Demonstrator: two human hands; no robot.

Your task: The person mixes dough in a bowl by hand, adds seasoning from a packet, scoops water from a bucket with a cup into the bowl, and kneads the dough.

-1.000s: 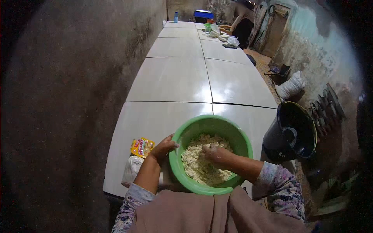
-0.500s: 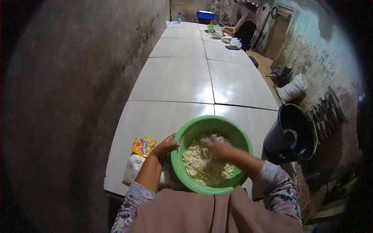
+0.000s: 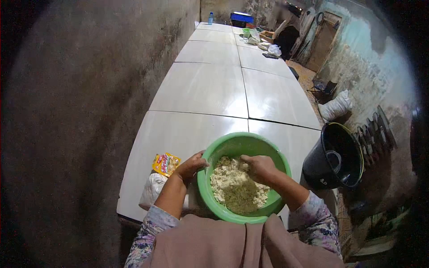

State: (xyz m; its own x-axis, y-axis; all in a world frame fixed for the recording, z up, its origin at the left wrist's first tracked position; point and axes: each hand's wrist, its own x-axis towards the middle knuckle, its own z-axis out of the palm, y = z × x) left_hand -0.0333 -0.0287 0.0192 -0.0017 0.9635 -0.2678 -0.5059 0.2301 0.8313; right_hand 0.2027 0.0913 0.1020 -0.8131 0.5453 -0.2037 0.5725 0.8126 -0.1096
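Gripping the left rim of the green bowl [image 3: 232, 146], the person's left hand [image 3: 191, 164] holds on just as it did a second ago, thumb at the edge. The bowl sits at the near end of the long white surface [image 3: 192, 129], close against the person's front, and it has hardly moved. What I notice changing is the right hand [image 3: 259, 169]: a second ago it was down in the middle of the crumbly dough [image 3: 234, 187], then it blurred with motion near the back of the bowl, and now it is over to the right side of the heap, fingers curled. From here I can't tell whether those fingers have closed on any dough. More of the pale, lumpy heap shows now that the hand has shifted aside.

Left of the bowl, the yellow packet [image 3: 166, 164] lies beside the left wrist, with a white bag [image 3: 152, 191] partly behind the forearm; both look unmoved. The black bucket [image 3: 333, 154] stands to the right of the bowl, apart from it. Down at the far end, another person [image 3: 286, 38] has an arm out over the surface, near some bags, as earlier.
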